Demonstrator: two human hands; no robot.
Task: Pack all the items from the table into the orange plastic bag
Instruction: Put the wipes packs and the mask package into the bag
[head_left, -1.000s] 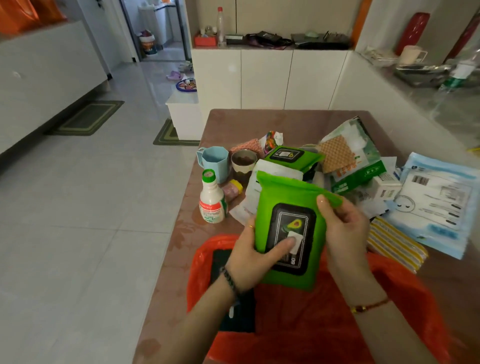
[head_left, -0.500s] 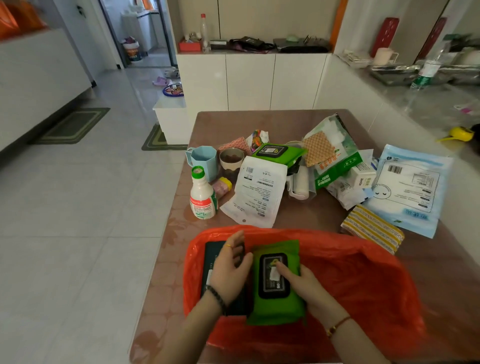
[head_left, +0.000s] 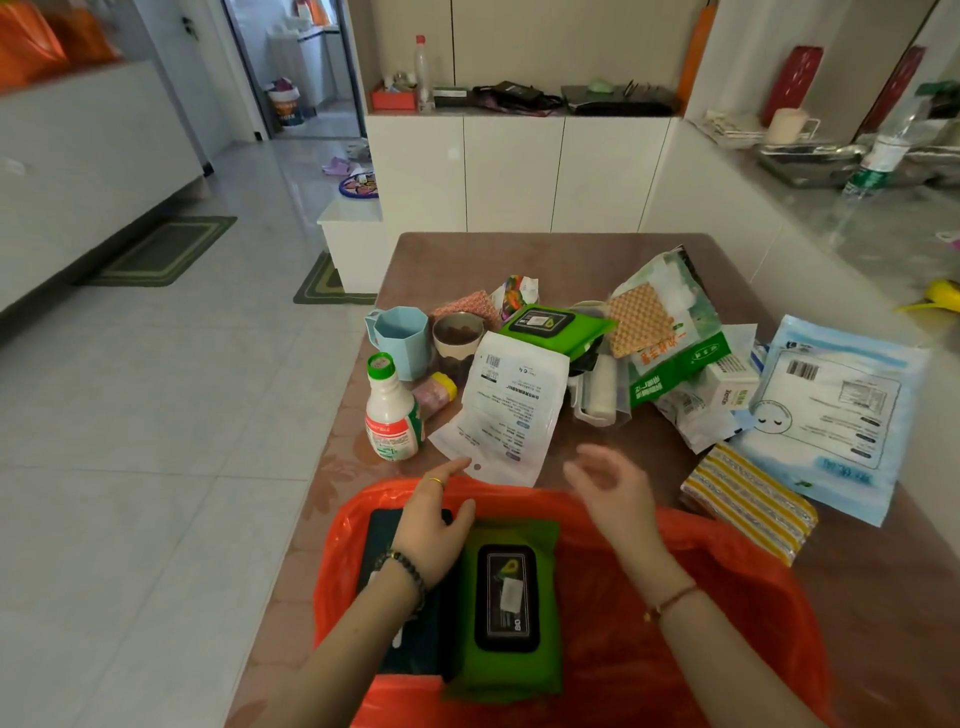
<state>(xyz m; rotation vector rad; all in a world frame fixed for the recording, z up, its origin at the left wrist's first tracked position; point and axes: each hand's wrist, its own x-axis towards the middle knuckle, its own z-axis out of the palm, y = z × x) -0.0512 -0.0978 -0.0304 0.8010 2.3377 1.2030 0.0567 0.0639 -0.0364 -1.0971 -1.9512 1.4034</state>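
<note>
The orange plastic bag (head_left: 727, 597) lies open at the table's near edge. Inside it rest a green wet-wipes pack (head_left: 506, 608) and, to its left, a dark flat item (head_left: 410, 644). My left hand (head_left: 434, 525) hovers over the bag's left part, fingers apart, holding nothing. My right hand (head_left: 610, 488) is raised above the bag's far rim, open and empty. Beyond lie a white paper packet (head_left: 506, 405), a white bottle with a green cap (head_left: 389, 410), a second green wipes pack (head_left: 553, 325), a yellow striped pack (head_left: 748, 506) and a blue-white pouch (head_left: 836, 410).
A blue cup (head_left: 400, 338), a small bowl (head_left: 460, 332), a green-white bag with a wafer-patterned pad (head_left: 670, 332) and small boxes (head_left: 730, 387) crowd the brown table (head_left: 467, 254). White cabinets stand behind, a counter on the right, tiled floor on the left.
The green wipes pack went from held above the bag down into it. Both hands have let go and lifted toward the items beyond the bag's far rim.
</note>
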